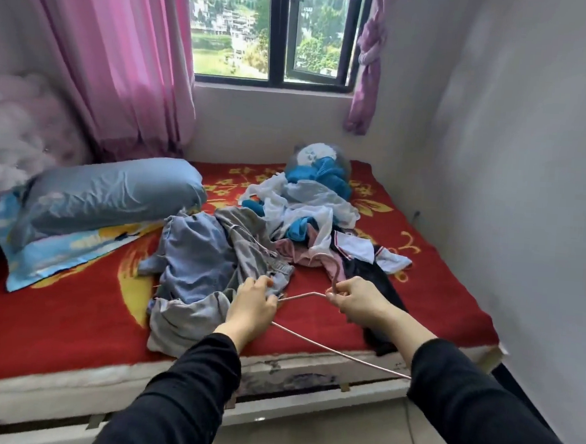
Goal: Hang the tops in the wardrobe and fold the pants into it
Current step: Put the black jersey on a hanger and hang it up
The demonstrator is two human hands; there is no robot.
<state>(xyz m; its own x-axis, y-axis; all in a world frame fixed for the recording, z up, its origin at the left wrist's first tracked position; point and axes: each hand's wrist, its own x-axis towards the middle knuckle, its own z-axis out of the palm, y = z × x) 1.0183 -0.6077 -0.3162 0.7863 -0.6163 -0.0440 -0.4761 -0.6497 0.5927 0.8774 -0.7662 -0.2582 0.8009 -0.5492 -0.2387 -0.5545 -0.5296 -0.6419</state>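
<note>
A heap of clothes lies on the red bed cover [73,314]: a blue-grey denim piece [196,260], a grey garment [249,243], white and blue tops [306,202], a pink piece [300,255] and a dark garment with a white collar [362,250]. My right hand [359,299] pinches a thin pink wire hanger [315,341] just below its hook. My left hand [254,303] grips the grey garment's edge where the hanger's left arm meets it. No wardrobe is in view.
A blue-grey pillow [115,193] lies at the left on a patterned pillowcase. A plush toy [319,158] sits at the bed's far end under the window [275,32]. Pink curtains [116,56] hang at the left; a white wall [528,167] borders the right.
</note>
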